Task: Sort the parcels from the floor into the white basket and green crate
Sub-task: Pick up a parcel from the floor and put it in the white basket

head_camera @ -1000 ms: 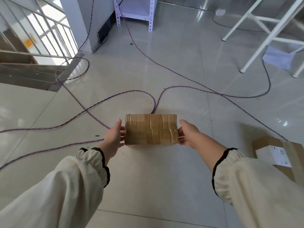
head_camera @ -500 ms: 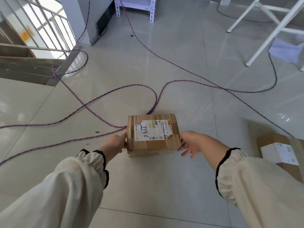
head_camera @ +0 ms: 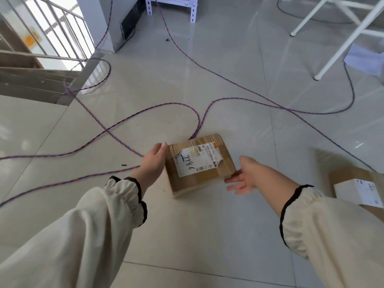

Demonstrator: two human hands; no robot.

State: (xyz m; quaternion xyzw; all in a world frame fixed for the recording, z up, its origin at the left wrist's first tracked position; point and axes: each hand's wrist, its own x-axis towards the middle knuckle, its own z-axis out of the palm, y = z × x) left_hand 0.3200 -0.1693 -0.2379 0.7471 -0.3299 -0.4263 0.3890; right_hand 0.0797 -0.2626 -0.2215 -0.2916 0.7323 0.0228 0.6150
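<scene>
A brown cardboard parcel [head_camera: 207,179] with a white shipping label marked in blue pen hangs low over the tiled floor, label side up and turned slightly. My left hand [head_camera: 152,163] grips its left edge. My right hand [head_camera: 247,175] is by the parcel's near right corner with its fingers spread, at most brushing the cardboard. Neither the white basket nor the green crate is in view.
A larger brown box [head_camera: 353,175] with a small white box [head_camera: 357,193] on it lies at the right edge. Purple-red cords [head_camera: 145,110] and a black cable [head_camera: 351,94] snake over the floor. White table legs [head_camera: 340,44] stand back right, and a stair railing [head_camera: 52,38] is at the left.
The parcel was rolled from showing a plain taped side to label side up and has swung slightly. My right hand has come off its right end and opened.
</scene>
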